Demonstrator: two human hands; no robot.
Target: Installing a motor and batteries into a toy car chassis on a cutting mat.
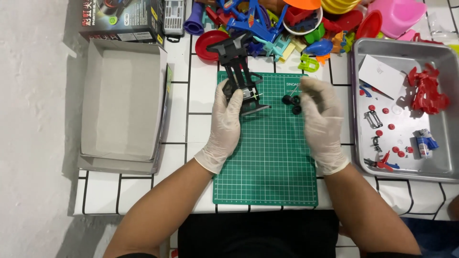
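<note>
Left hand [225, 122] grips black toy chassis [241, 79], steadying it; right hand [321, 114] at 3 o'clock pinches small black wheels [291, 102].

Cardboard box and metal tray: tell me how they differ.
The cardboard box lies left of the green cutting mat; the metal tray lies right of it. The cardboard box is grey-white card and looks empty inside; the metal tray is shiny and holds red plastic parts, small red discs, a white card and a battery. Both are open-topped, rectangular and rest on the tiled table, untouched by the left hand or right hand.
</note>
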